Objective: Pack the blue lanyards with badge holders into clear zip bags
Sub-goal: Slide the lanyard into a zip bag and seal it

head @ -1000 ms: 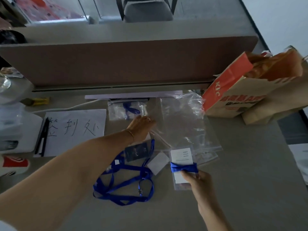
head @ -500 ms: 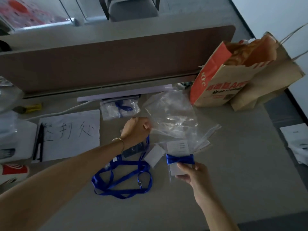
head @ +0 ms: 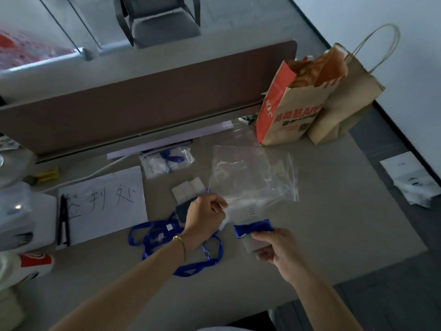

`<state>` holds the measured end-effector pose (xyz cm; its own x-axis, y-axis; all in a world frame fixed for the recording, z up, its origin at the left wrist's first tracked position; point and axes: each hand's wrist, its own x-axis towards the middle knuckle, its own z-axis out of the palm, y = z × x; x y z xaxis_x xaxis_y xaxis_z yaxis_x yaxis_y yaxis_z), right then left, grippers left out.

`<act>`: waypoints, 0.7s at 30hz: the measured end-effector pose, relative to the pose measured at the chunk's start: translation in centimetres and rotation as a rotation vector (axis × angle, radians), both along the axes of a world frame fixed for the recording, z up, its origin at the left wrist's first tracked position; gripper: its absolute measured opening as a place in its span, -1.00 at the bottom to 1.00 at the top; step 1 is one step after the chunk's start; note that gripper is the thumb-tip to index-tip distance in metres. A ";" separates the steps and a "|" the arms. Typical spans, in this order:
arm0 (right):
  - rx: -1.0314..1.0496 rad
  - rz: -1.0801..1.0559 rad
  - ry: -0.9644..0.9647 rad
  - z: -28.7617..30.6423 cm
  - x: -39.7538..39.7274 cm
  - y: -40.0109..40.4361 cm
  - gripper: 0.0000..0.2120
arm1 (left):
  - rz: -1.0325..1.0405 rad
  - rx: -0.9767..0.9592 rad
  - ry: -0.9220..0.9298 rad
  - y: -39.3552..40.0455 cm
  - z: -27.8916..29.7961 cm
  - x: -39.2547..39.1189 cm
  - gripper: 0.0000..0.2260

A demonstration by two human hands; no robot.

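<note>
My left hand (head: 206,215) pinches the near corner of an empty clear zip bag (head: 253,175) that lies spread over the desk toward the far right. My right hand (head: 278,247) holds a badge holder with its blue lanyard wrapped around it (head: 253,229), just in front of the bag's near edge. More loose blue lanyards (head: 167,237) with a dark badge holder lie under my left wrist. A filled zip bag (head: 167,160) with a blue lanyard inside rests near the desk divider. Two small white cards (head: 188,189) lie beyond my left hand.
Two paper carry bags (head: 307,101) stand at the far right against the brown divider (head: 148,101). A white sheet with handwriting (head: 102,204) and a black pen (head: 63,220) lie at the left. White papers (head: 412,177) sit off the desk's right edge.
My left hand has drawn one clear bag out of the pile toward me by its corner. My right hand has stayed close with the wrapped badge holder. The camera view has shifted.
</note>
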<state>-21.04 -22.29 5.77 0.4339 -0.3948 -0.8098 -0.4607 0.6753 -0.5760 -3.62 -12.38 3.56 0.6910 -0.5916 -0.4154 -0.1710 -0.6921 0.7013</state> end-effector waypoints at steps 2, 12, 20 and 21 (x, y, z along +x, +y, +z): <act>0.004 -0.006 -0.011 0.5 -0.4 0.1 -0.90 | -0.008 0.010 0.004 0.0 0.1 -0.6 -0.74; 0.005 -0.014 0.055 0.8 -1.5 0.6 -0.92 | 0.066 -0.053 0.031 -0.1 0.1 -2.7 -0.92; 0.086 -0.176 0.109 -0.8 -2.6 0.6 -0.86 | 0.005 -0.122 -0.065 1.1 -0.5 -4.1 -0.77; 0.125 -0.254 0.086 -1.0 -2.5 0.6 -0.88 | -0.051 -0.126 -0.091 1.4 -0.7 -4.5 -0.71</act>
